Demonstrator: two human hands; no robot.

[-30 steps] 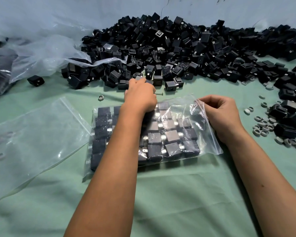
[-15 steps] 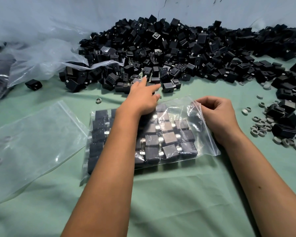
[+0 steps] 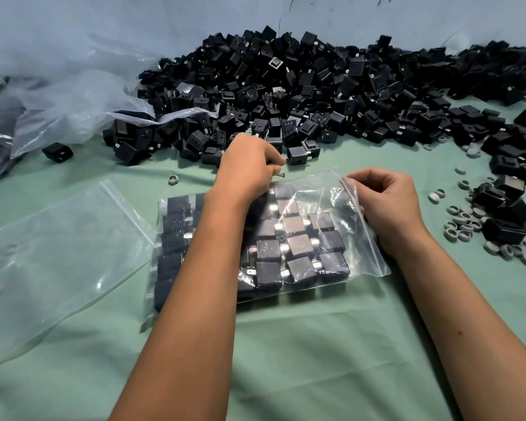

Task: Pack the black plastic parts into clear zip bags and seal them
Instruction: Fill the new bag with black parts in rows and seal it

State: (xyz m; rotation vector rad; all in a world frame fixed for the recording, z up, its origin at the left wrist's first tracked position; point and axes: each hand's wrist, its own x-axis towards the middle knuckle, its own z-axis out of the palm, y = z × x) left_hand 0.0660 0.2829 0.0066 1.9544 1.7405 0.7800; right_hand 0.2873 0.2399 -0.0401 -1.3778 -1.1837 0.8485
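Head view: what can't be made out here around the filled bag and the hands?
- Filled zip bag: its middle columns of parts are hidden by the left forearm; no count possible.
- Left hand: fingertips curl under the palm; what they pinch besides a small metal pin is hidden.
- Zip strip under the right hand: the fingers cover it; sealed or not, unclear.
- Second clear bag: cut off by the left edge; contents faint.

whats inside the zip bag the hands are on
The clear zip bag holds black plastic parts laid flat in rows, metal tabs showing. The left hand and forearm cover the middle rows; the right hand pinches the bag's mouth.
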